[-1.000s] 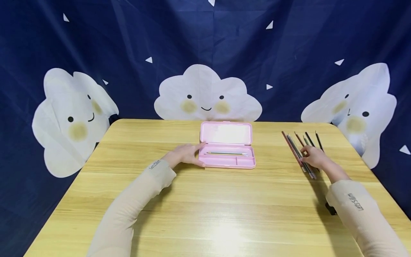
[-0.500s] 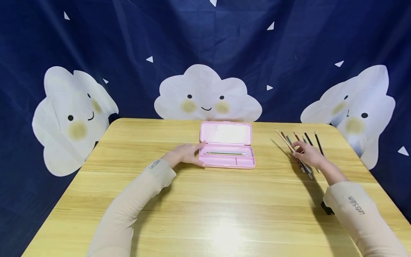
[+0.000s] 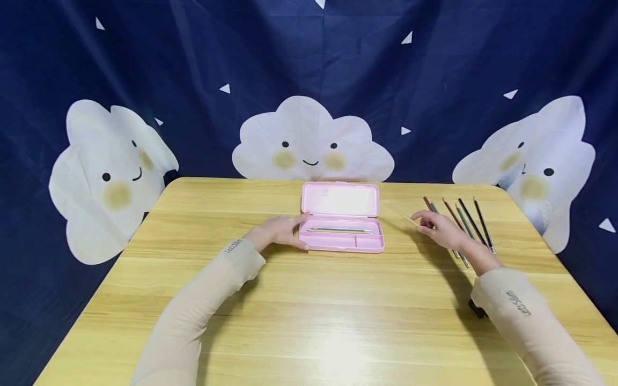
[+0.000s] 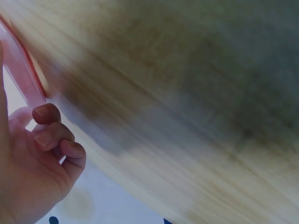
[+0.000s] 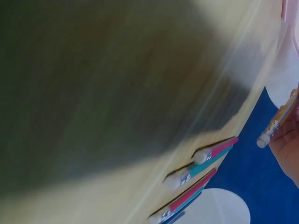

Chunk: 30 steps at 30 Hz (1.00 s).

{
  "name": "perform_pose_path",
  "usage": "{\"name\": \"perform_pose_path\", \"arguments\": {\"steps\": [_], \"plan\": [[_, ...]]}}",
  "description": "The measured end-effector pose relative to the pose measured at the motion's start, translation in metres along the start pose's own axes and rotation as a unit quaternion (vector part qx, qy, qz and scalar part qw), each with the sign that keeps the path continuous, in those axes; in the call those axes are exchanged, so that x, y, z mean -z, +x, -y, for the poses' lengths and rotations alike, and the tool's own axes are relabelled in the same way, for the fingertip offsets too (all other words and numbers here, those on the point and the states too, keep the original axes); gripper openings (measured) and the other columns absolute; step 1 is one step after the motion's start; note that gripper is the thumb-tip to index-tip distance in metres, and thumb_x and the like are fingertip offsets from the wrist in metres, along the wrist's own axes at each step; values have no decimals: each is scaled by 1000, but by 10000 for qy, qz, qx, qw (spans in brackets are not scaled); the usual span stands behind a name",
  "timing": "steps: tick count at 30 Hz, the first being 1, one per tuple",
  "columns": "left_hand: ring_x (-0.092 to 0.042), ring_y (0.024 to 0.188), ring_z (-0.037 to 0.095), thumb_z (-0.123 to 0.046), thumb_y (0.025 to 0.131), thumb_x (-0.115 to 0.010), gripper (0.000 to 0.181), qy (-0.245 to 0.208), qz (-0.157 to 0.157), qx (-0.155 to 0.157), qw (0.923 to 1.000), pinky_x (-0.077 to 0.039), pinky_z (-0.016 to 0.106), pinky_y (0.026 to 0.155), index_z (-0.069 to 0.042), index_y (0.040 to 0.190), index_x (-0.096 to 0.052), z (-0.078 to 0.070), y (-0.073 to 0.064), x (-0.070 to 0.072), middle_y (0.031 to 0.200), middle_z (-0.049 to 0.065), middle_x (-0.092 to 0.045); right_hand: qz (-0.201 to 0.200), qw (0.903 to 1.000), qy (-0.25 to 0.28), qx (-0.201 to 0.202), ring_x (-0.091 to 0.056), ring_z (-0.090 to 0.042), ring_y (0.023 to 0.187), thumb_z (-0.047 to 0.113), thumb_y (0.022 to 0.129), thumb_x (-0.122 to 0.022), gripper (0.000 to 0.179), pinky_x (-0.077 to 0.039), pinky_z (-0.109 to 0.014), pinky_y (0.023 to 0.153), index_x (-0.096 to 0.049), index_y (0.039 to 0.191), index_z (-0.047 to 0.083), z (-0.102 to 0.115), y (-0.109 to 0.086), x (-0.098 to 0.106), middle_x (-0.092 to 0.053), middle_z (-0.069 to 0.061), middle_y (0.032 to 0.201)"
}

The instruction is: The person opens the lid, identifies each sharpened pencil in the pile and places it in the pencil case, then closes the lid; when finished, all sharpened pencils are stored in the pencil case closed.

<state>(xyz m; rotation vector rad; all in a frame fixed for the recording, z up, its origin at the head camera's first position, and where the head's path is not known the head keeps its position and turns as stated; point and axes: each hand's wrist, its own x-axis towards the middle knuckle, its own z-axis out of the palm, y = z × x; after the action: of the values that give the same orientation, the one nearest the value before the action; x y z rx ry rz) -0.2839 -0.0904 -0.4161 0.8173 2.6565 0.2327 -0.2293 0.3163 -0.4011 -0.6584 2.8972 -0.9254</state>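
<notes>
A pink pencil case [image 3: 333, 250] lies with its lid up on the wooden table, and a pencil [image 3: 340, 230] rests in its long compartment. At the case's left end my left hand [image 3: 277, 231] holds the base, index finger near the hinge and thumb at the front corner. The left wrist view shows the other fingers of this hand [image 4: 42, 163] curled beside the case. My right hand [image 3: 441, 230] pinches a yellow pencil [image 3: 404, 216] above the table, its far end pointing toward the case. In the right wrist view its eraser end [image 5: 264, 140] sticks out from the hand.
Several pencils lie on the right of the table, among them a black pencil [image 3: 483, 220] and a green pencil [image 3: 464, 220]. Behind the table [image 3: 299, 311] hangs a dark blue curtain [image 3: 203, 53] with white cloud shapes.
My right hand has lifted the yellow pencil from the group and carried it left toward the pencil case. The left hand and the case have stayed in place.
</notes>
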Motion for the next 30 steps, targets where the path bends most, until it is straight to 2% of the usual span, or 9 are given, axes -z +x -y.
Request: {"name": "perform_pose_path", "arguments": {"steps": [8,12,23,30], "plan": [[-47,119,28,-65,67,-65,105,-3,-53,-39,10000,-41,40,91,-21,147,-15,0,-1,1,139,14,-41,67,9993,-64,354,-42,-11,68,-6,85,-56,21,-38,-27,61,-59,106,-9,9,14,-12,-52,-5,76],[-49,115,28,-66,66,-65,105,-26,-41,-36,10000,-42,39,89,-20,147,-16,0,-1,2,138,16,-43,126,9990,74,417,-43,-12,69,-6,85,-56,19,-38,-26,61,-61,104,-8,15,21,-17,-52,-5,76],[-46,119,27,-66,68,-64,105,-22,50,64,10000,-39,39,94,-21,147,-14,-1,-2,2,139,17,-40,241,9968,6,756,-46,-13,69,-5,83,-59,15,-39,-26,61,-64,98,-5,35,45,-35,-54,-4,75],[-46,119,27,-67,67,-64,105,-14,54,86,9999,-41,40,91,-23,147,-14,-1,-2,2,140,16,-40,423,9957,22,829,-50,-16,73,-8,82,-59,16,-43,-29,68,-65,97,-5,45,60,-51,-60,-9,81]]}}
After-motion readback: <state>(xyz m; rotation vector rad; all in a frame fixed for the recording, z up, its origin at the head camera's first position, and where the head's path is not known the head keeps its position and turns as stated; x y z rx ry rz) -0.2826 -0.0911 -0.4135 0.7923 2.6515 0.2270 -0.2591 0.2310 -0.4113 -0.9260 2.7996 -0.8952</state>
